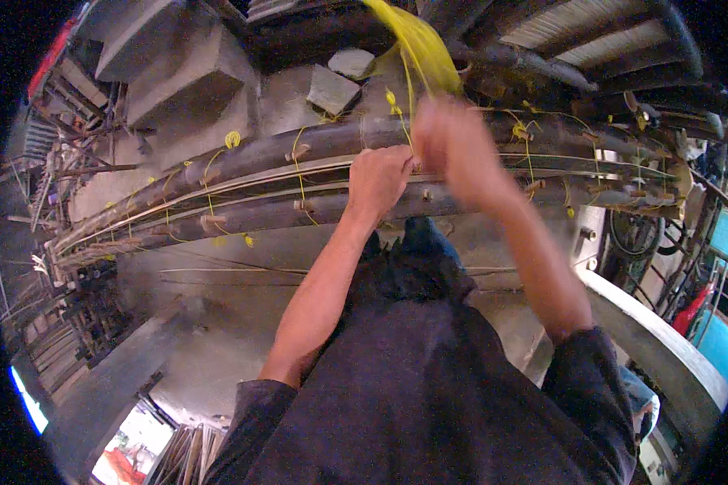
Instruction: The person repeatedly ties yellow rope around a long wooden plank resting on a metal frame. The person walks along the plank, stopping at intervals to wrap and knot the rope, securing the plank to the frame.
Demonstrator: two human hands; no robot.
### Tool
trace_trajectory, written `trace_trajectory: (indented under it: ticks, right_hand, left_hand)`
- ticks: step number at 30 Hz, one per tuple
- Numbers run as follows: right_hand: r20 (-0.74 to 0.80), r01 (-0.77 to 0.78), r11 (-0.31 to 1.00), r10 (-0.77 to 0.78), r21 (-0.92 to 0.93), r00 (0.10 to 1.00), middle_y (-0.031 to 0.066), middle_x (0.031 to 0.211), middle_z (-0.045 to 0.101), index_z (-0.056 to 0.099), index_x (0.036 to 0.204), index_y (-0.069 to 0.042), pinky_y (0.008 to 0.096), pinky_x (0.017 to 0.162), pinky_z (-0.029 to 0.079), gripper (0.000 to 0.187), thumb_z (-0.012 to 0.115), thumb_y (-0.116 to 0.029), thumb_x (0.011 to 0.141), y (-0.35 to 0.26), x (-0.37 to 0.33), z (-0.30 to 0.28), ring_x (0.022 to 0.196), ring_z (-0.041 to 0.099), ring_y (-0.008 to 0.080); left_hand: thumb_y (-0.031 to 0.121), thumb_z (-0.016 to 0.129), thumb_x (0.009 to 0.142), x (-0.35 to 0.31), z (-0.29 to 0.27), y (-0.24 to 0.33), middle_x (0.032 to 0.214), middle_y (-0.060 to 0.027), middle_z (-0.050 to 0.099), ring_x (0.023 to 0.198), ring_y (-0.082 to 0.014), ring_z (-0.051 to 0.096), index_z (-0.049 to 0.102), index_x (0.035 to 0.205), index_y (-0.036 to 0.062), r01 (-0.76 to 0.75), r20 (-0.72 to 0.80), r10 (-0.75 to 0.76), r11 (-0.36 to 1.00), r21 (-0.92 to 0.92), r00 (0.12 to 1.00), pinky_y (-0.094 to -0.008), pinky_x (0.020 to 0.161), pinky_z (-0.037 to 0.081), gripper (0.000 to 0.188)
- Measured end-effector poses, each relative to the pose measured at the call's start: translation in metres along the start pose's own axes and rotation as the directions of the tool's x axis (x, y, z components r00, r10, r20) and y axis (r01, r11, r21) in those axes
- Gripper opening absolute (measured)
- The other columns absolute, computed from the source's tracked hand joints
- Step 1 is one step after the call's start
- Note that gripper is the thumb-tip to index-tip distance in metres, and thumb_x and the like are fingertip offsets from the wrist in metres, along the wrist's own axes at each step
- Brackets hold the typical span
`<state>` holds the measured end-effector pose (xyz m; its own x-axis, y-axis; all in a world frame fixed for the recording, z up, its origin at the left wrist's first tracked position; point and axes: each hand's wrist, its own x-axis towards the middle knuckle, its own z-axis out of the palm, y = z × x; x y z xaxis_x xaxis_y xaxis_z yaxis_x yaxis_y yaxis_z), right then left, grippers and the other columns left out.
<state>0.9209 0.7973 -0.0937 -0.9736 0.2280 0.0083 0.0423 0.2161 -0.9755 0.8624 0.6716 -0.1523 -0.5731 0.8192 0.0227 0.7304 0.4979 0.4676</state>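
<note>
My left hand (378,179) is closed at the near side of a long frame, its fingertips pinched where a yellow string (407,129) comes down. Close beside it, my right hand (459,153) is smeared by motion, so its fingers cannot be read. Beyond both hands a loose bundle of yellow strands (429,50) streams upward, also blurred. The frame has a far dark pole (332,140) and a near dark pole (259,212), with long pale strips (243,180) running between them. Several yellow ties (301,174) cross from pole to pole.
Concrete blocks (182,89) stand beyond the frame at the left, and a smaller stone block (332,89) lies past its middle. A bicycle wheel (635,230) shows at the right. Thin poles (188,454) are gathered at the lower left. A pale ledge (659,335) runs along the right.
</note>
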Motion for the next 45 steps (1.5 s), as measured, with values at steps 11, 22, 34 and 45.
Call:
trace_trajectory:
  ticks: [11,22,34,45]
  right_hand:
    - [0.462,0.174,0.820,0.121,-0.545,0.878,0.0114,0.075,0.065,0.063,0.077,-0.009,0.0450,0.061,0.054,0.020,0.051,-0.024,0.082,0.069,-0.108,0.059,0.068,0.065,0.0329]
    - [0.237,-0.529,0.680,0.480,0.507,0.844,0.0083,0.093,0.062,0.047,0.123,-0.011,0.0320,0.078,0.049,0.041,0.057,-0.011,0.083,-0.013,-0.126,0.138,0.084,0.061,0.0248]
    - [0.399,0.335,0.853,-0.168,-0.399,0.902,0.0112,0.083,0.063,0.061,0.091,0.000,0.0365,0.068,0.046,0.031,0.051,-0.030,0.091,-0.131,0.157,0.152,0.076,0.060,0.0225]
    - [0.137,-0.199,0.980,0.197,0.003,0.971,0.0074,0.068,0.057,0.052,0.072,-0.006,0.0368,0.057,0.043,0.028,0.049,-0.028,0.088,-0.008,0.082,0.154,0.063,0.055,0.0207]
  left_hand:
    - [0.026,0.047,0.089,0.137,0.022,-0.021,0.065,-0.0022,0.055,0.061,-0.0119,0.052,0.060,0.085,0.0009,0.467,0.374,-0.286,0.435,-0.770,0.882,-0.0295,0.058,0.044,0.028]
    - [0.042,0.048,0.087,0.112,-0.073,-0.175,0.085,-0.0154,0.066,0.082,-0.0363,0.062,0.063,0.103,0.0086,-0.071,0.071,0.082,0.986,-0.150,0.994,-0.0433,0.074,0.048,0.039]
    - [0.027,0.059,0.082,-0.052,-0.076,-0.139,0.078,-0.0113,0.065,0.075,-0.0309,0.061,0.066,0.081,0.0086,-0.095,-0.159,0.073,0.986,-0.138,0.985,-0.0409,0.069,0.047,0.020]
    - [0.023,0.059,0.083,-0.059,-0.072,-0.151,0.072,-0.0149,0.062,0.070,-0.0338,0.060,0.063,0.082,0.0088,-0.008,-0.067,0.001,0.994,-0.111,0.998,-0.0449,0.064,0.046,0.015]
